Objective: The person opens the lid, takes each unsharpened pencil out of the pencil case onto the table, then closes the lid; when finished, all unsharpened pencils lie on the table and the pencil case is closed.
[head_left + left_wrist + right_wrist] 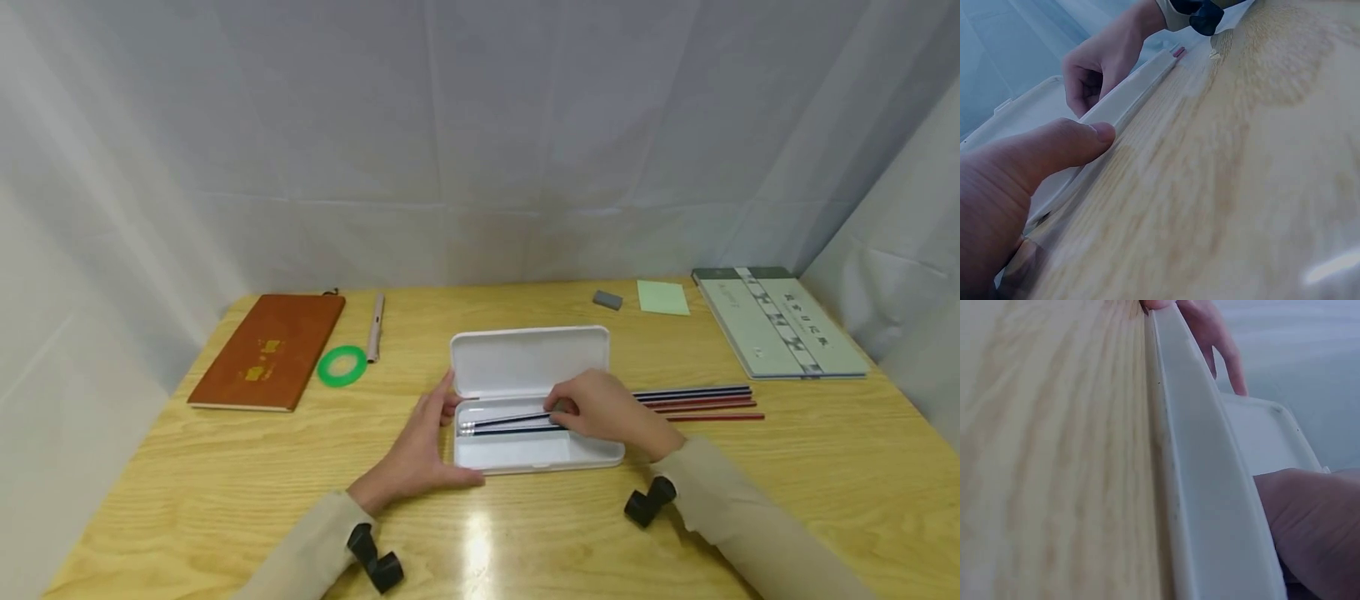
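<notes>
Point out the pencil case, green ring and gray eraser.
Pencil case [531, 362], head view, inside of raised lid.
Green ring [324, 367], head view, left side of band.
Gray eraser [607, 300], head view, top face.

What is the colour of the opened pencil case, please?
The pencil case is white, lid included; it shows best in the head view.

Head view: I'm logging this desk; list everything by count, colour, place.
Pencil case: 1, white, centre
Case pencils: 2 visible, dark, inside
Loose pencils: several, dark and red, right
Notebook: 1, brown, left
Tape roll: 1, green, left
Pen: 1, pale, left
Eraser: 1, grey, back
Sticky pad: 1, green, back
Book: 1, pale green, right
Table: 1, yellow, below
Cloth: count unclear, pale, behind
Wrist cameras: 2, black, cuffs
Sleeves: 2, beige, front
Left hand: 1, case's left end
Right hand: 1, over case
</notes>
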Demonstrator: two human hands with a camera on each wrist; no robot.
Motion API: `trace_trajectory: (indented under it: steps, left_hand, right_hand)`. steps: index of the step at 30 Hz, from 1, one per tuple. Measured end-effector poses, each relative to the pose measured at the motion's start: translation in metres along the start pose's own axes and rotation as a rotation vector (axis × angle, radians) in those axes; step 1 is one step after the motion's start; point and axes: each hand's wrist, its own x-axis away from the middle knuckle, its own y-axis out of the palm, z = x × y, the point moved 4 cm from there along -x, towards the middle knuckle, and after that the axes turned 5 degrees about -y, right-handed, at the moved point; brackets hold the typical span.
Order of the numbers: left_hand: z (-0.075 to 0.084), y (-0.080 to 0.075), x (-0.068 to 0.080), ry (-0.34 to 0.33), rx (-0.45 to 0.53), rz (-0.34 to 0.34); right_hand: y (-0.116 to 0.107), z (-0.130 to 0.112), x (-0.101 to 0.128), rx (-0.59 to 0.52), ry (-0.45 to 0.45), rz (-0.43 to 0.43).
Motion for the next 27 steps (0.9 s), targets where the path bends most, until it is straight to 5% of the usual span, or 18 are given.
trace_trajectory:
  steps: [5, 12, 18, 27]
  left_hand:
    - [-0.001, 0.001, 0.000, 0.005, 0.002, 0.001]
    - [-0.002, 0.002, -0.001, 0.005, 0.009, -0.006]
    - [-0.001, 0.000, 0.001, -0.002, 0.007, -0.014]
    - [-0.001, -0.001, 0.001, -0.004, 0.005, -0.009]
  right_hand:
    - [-0.001, -0.005, -0.003, 0.047, 0.014, -0.030]
    - [-0.032, 0.009, 0.018, -0.109, 0.093, 0.023]
    - [-0.059, 0.043, 0.084, -0.128, 0.217, 0.135]
    - [-0.069, 0.068, 0.173, -0.008, 0.219, 0.244]
